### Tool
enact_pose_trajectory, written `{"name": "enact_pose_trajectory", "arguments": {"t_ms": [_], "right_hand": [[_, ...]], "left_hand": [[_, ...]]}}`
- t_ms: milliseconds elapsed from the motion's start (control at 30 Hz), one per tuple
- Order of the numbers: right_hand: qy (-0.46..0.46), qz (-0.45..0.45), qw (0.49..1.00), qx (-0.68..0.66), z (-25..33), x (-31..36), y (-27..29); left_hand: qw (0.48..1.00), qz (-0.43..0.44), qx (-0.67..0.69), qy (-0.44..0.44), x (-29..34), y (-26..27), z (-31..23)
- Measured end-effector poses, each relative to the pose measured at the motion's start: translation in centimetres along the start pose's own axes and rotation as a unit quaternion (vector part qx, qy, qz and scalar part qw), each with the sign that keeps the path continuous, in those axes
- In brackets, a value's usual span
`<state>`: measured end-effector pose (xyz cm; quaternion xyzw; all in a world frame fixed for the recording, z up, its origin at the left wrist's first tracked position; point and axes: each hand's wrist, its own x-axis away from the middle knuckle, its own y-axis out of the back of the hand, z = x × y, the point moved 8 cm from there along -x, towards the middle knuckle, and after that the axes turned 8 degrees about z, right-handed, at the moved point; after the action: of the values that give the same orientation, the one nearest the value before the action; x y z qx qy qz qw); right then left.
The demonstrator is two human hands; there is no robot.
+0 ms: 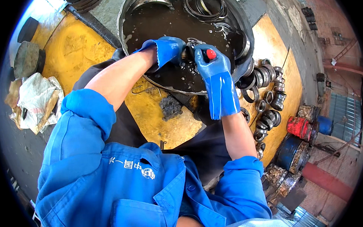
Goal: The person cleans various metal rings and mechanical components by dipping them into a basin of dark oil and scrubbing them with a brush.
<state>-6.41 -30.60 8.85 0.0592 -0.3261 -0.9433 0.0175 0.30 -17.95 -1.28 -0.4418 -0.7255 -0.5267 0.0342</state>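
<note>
Both my hands wear blue rubber gloves over a wide round basin (121, 33) of dark, dirty liquid. My left hand (172, 50) is closed around a wet, shiny metal part (192, 45), mostly hidden by the gloves. Against that part works my right hand (215, 64), its fingers wrapped around a tool whose red handle end (211, 54) pokes out by the thumb. The tool's working end is out of sight. Inside the basin, several metal rings (205, 6) lie at the far right, and curved metal pieces (151, 0) sit at the far left.
Several black and silver metal rings (264, 76) stand in rows on the yellow floor plate right of the basin. A dark clump (170, 107) lies nearer me. White plastic bags (39, 98) are at left; drums (293, 153) and a red container (298, 127) stand at right.
</note>
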Motion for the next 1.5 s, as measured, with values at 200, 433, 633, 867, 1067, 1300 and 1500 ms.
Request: {"name": "enact_pose_trajectory", "arguments": {"t_ms": [200,433,633,867,1067,1300,1500], "right_hand": [[-0.100,0.003,0.990,-0.099,-3.1,1.0,1.3],[-0.185,-0.033,0.982,0.000,-7.6,0.9,2.9],[-0.008,-0.082,0.995,0.052,-2.1,1.5,1.4],[0.049,-0.046,0.997,-0.032,2.9,1.5,-1.7],[-0.086,-0.060,0.994,-0.013,-7.5,0.0,3.2],[-0.045,-0.072,0.996,0.005,-3.7,0.8,1.7],[0.058,-0.024,0.998,-0.016,2.3,1.5,-2.0]], "left_hand": [[0.994,-0.030,0.085,-0.059,1.2,0.4,-0.4],[0.982,0.007,0.171,-0.085,-0.4,-1.8,2.5],[0.990,-0.026,0.140,-0.023,1.1,-0.5,0.3],[0.856,-0.008,0.516,-0.033,-4.0,-6.5,6.0],[0.987,-0.045,0.153,0.011,-0.5,-1.7,1.4],[0.991,-0.042,0.124,0.031,-0.2,-2.1,1.6],[0.987,-0.012,0.158,0.015,-1.5,-2.6,1.8]]}}
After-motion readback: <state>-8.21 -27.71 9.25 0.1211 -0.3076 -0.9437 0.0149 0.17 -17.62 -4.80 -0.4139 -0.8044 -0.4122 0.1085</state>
